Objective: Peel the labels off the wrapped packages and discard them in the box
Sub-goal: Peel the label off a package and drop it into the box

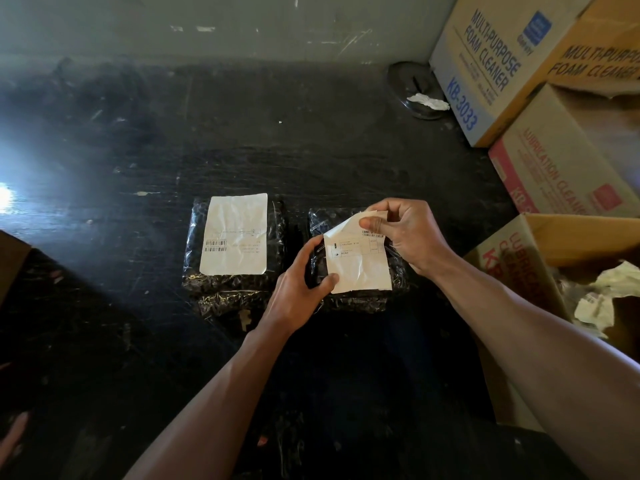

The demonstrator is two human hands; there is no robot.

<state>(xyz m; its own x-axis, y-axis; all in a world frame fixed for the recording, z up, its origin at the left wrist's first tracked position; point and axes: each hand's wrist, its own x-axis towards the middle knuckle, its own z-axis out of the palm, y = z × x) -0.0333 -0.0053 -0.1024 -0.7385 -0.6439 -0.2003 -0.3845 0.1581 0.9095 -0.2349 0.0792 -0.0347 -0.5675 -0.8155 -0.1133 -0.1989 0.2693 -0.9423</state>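
Observation:
Two dark, plastic-wrapped packages lie side by side on a black floor. The left package [235, 285] carries a flat white label [235, 233] with barcodes. On the right package [356, 301] a white label [356, 265] is partly lifted, its upper left corner folded back. My right hand [408, 233] pinches that lifted corner between thumb and fingers. My left hand [301, 278] presses on the right package's left side, thumb at the label's lower left edge. An open cardboard box [519, 271] at the right holds crumpled white paper [602, 296].
Stacked cartons printed with cleaner names [512, 64] stand at the back right. A round metal lid [412, 91] with a scrap of paper lies by them. A grey wall runs along the back. A brown cardboard edge [12, 258] shows at the far left.

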